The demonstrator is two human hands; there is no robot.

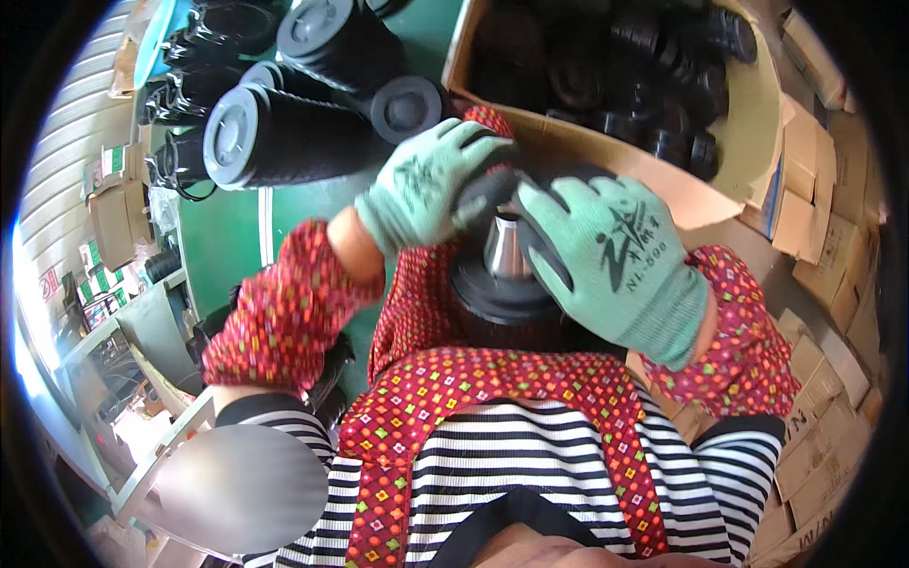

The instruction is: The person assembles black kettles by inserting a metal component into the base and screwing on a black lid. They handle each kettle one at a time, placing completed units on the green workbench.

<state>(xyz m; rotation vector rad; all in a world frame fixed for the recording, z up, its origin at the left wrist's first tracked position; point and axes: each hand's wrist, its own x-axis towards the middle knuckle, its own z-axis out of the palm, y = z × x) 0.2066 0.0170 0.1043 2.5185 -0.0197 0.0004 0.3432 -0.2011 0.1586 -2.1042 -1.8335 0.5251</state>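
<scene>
In front of my body stands a black round part [502, 296] with a wide rim. A shiny metal cone-shaped piece [507, 248] rises from its middle. My left hand [431, 180], in a green glove with dark palm and fingers, is curled just above the cone's top on the left. From the right, my right hand [611, 260], gloved alike, is bent over the cone's top, its thumb side close along the metal. Both hands' fingers meet around a dark area at the tip. What they pinch there is hidden by the dark gloves.
Large black ribbed cylinders [294, 137] with grey round ends lie on the green table [222, 241] at the far left. An open cardboard box [625, 147] full of black plastic parts stands at the far right. Cardboard cartons [824, 417] are stacked along the right.
</scene>
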